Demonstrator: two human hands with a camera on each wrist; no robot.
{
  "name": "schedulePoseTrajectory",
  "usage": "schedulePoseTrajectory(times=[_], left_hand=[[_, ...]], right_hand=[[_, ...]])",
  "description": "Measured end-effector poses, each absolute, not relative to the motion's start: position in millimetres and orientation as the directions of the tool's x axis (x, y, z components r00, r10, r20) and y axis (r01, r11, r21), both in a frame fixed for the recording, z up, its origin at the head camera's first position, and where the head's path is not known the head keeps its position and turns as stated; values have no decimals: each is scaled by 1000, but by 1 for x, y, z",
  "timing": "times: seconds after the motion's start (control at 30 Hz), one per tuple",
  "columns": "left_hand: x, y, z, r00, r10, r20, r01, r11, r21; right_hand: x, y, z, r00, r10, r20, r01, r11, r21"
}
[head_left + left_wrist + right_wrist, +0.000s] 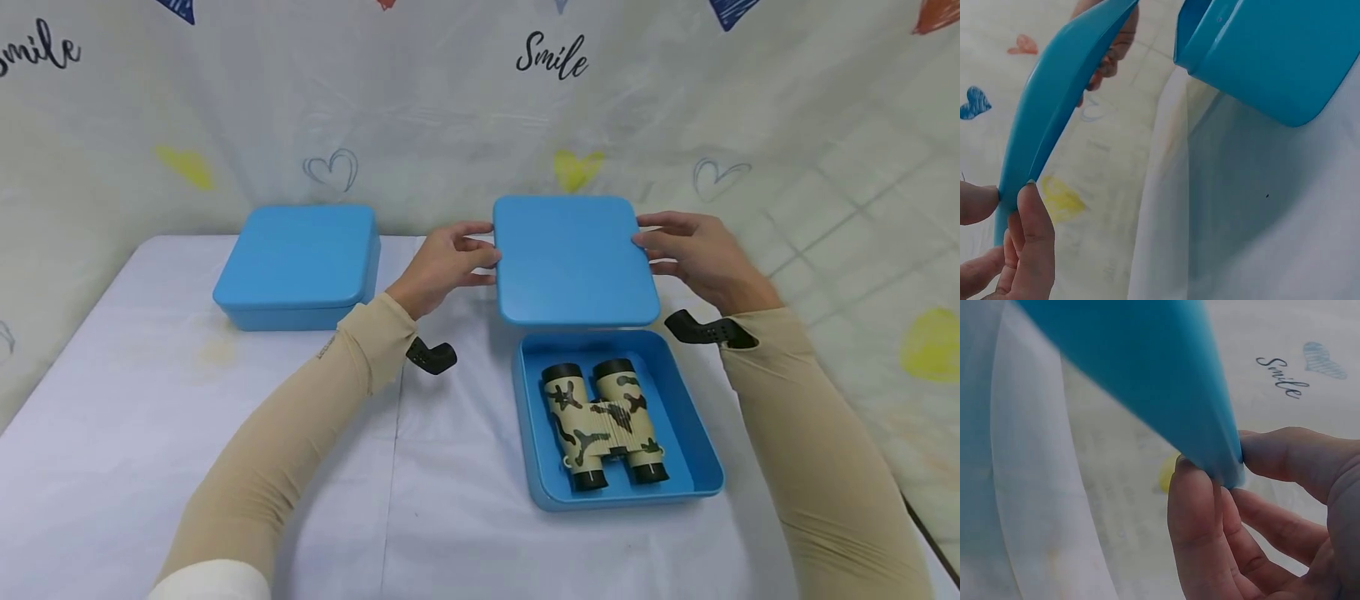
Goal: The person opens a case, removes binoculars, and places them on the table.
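Observation:
A blue box lid [573,262] is held up between both hands, just beyond the open box. My left hand [450,260] pinches its left edge between thumb and fingers, and my right hand [693,254] pinches the right edge. Both wrist views show the lid's rim tilted in the fingertips. Below it stands the open blue box [534,467], its near end toward me. Inside the box lies a pair of binoculars [611,421] in tan camouflage with black ends.
A second blue box [300,258], its lid on, stands at the back left of the table. White cloth [315,500] covers the table. Behind it hangs a pale backdrop [450,108] with hearts and "Smile" lettering.

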State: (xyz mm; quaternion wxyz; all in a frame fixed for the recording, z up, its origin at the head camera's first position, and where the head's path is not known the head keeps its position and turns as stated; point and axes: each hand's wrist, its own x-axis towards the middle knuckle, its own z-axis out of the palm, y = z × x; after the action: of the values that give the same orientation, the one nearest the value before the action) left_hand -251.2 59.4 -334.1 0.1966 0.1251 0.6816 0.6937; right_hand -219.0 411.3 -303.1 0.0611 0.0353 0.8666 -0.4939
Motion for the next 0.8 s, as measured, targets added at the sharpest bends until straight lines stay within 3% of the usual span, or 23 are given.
schedulePoseTrajectory(times=[0.8], left_hand=[[-270,70,-353,-899,413,-143,-119,83,989]], right_hand=[[-244,417,-322,-981,-24,-193,145,570,-809]])
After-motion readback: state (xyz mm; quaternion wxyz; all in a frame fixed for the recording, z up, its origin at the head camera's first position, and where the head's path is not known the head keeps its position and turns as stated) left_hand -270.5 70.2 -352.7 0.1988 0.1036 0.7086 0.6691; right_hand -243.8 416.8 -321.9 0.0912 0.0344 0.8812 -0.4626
